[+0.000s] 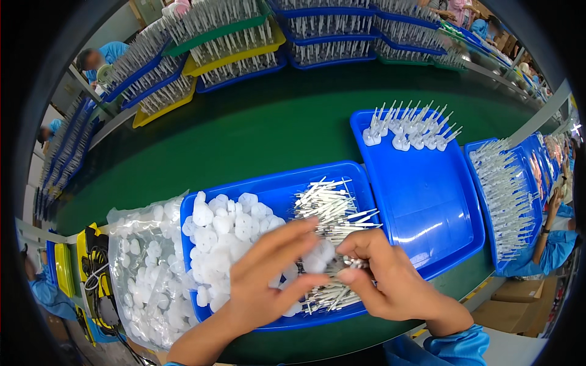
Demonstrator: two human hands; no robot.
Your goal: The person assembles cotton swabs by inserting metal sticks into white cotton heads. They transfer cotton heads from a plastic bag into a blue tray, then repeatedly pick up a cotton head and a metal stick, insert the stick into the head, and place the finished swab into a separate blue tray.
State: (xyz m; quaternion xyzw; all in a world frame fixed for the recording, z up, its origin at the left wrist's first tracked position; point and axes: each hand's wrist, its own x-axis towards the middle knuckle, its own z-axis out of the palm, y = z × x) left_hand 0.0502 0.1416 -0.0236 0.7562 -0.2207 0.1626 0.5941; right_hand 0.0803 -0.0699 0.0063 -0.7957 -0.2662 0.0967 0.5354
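Observation:
My left hand (259, 268) grips a translucent white plastic cap (318, 256) between thumb and fingers, over a blue tray (274, 177). Close beside it, my right hand (394, 280) pinches some thin pins (355, 262) at the cap's edge. How far a pin goes into the cap is hidden by the fingers. Under my left hand lies a heap of white round caps (223, 229) in the tray's left part. A pile of slim white and metallic pins (326, 204) fills the right part, partly covered by my hands.
A second blue tray (421, 195) to the right bears rows of caps with upright pins (415, 131). A clear bag of caps (149, 274) lies left. Stacked filled trays (332, 36) line the green table's (244, 128) far side. A co-worker's sleeve (555, 241) shows at right.

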